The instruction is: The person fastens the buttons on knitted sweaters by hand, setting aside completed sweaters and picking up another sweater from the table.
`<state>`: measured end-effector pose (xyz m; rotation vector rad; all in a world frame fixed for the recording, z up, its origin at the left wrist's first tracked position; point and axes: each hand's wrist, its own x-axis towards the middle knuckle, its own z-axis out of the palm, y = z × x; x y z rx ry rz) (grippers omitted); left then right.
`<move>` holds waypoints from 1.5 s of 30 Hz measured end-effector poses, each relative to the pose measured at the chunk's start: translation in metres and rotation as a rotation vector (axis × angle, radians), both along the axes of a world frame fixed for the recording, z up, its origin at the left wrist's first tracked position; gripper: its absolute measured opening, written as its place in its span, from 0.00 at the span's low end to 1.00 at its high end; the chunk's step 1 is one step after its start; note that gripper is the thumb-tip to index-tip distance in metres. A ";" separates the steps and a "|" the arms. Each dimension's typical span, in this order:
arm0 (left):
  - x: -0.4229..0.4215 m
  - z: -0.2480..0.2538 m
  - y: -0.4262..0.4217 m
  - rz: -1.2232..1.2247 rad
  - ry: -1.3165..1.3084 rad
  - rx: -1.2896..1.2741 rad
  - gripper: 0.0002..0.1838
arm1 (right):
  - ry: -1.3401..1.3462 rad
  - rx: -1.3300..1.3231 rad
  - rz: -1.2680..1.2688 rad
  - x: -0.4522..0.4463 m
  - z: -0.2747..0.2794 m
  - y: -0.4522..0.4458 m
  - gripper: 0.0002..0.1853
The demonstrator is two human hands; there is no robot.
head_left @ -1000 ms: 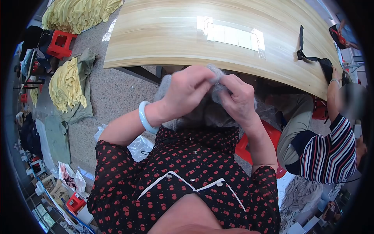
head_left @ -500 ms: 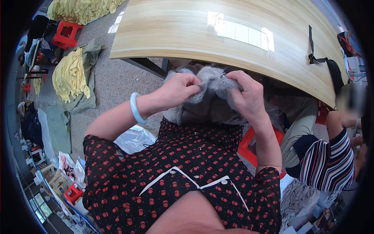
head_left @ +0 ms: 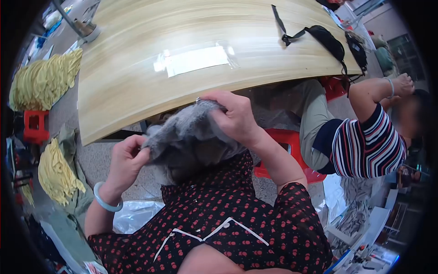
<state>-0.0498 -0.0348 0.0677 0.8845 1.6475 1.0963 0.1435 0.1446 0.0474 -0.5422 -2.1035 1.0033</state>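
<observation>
A fuzzy grey knitted garment (head_left: 187,132) is stretched between my two hands, over my lap and by the table's front edge. My left hand (head_left: 127,162), with a pale bangle on its wrist, pinches the garment's left end. At the upper right end, my right hand (head_left: 232,114) grips the fabric between thumb and fingers, beside a small shiny piece at its edge. The lower part of the garment hangs in dark folds.
A wooden table (head_left: 137,86) spans the front, with a black strapped bag (head_left: 326,41) on it. A seated person in a striped shirt (head_left: 365,146) is at the right. Red stools (head_left: 36,127), yellow fabric piles (head_left: 57,171) and clear plastic (head_left: 137,217) are around.
My hands have moved apart, the left down and leftward, the right to the left, spreading the grey garment. The view has turned. The other person's arm has left the table.
</observation>
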 end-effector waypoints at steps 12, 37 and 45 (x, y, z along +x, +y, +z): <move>0.029 -0.002 0.064 0.047 -0.554 0.206 0.06 | 0.130 -0.048 0.227 -0.006 0.009 -0.016 0.13; 0.030 -0.032 0.060 -0.144 0.797 0.664 0.09 | -0.005 -0.045 0.143 -0.023 -0.035 -0.021 0.04; 0.030 -0.042 0.052 -0.163 0.705 0.584 0.11 | -0.126 -0.013 0.173 -0.024 -0.042 -0.021 0.06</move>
